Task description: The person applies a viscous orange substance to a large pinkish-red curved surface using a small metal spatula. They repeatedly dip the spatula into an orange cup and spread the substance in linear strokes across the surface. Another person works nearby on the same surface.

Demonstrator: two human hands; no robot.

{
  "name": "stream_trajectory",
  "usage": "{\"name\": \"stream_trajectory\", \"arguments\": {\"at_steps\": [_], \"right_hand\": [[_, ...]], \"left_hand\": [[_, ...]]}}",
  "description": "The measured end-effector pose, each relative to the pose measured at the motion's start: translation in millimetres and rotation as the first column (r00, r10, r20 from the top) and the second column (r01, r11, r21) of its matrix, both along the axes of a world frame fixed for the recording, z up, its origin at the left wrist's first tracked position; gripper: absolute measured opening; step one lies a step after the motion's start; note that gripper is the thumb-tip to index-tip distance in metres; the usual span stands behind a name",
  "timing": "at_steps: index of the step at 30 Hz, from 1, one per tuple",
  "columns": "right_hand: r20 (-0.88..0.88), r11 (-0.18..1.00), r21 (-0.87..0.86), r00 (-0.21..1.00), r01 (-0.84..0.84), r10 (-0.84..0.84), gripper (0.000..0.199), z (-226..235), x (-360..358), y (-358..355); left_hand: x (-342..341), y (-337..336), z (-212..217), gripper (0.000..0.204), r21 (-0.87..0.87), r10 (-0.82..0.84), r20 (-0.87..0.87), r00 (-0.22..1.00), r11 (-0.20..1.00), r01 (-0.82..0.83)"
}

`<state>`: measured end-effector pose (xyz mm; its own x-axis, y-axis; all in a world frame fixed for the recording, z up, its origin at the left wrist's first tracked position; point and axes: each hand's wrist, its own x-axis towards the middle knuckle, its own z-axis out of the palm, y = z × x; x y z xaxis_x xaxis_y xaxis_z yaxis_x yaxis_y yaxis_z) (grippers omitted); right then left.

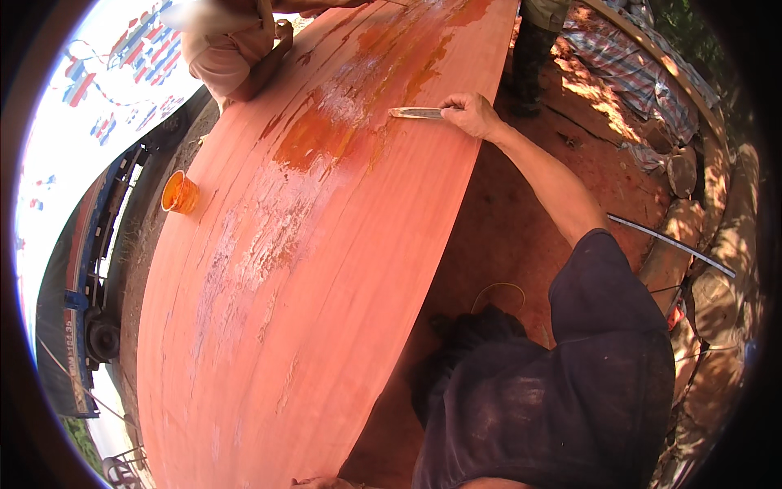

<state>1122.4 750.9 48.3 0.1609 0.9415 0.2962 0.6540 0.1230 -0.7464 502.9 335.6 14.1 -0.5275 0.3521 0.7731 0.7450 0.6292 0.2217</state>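
My right hand (472, 116) is closed around a flat scraper-like tool (417, 113), seen nearly edge-on. Its pale tip lies over the wet streaks on a long reddish wooden slab (358, 285). Glossy orange-brown liquid (314, 143) is spread across the slab's far half, with whitish shiny patches (281, 216) nearer to me. A sliver of my left hand (322, 483) shows at the slab's near end, by the lower picture edge; its fingers are mostly cut off. A cup of orange liquid (180, 193) stands at the slab's left side.
Across the slab, at the far left, a person (224, 57) leans in. Another person's dark boot (529, 65) is beside the far right edge. Logs (717, 306), a metal bar (672, 244) and a checked tarp (627, 69) lie to the right. A truck (90, 318) stands left.
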Motion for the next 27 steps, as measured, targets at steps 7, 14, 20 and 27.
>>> {"name": "stream_trajectory", "arguments": {"at_steps": [7,14,20,27], "right_hand": [[0.055,0.998,-0.010,0.996,-0.070,0.070,0.022,6,-3,2],[-0.030,0.997,-0.007,0.997,-0.077,0.076,0.022,7,-4,-1],[0.049,1.000,0.001,0.999,0.016,-0.016,0.022,9,-2,-5],[0.061,0.995,0.049,0.994,0.083,-0.086,0.024,4,-11,-23]], "left_hand": [[-7,-6,-3,0.020,-0.045,0.022,-0.107,0.994,0.999,-0.027],[-1,-5,-3,0.020,0.138,0.023,0.239,0.971,0.989,-0.057],[-1,-6,0,0.019,0.170,0.013,0.260,0.966,0.984,-0.059],[-6,-7,-9,0.023,0.163,0.038,0.178,0.983,0.984,-0.068]]}}
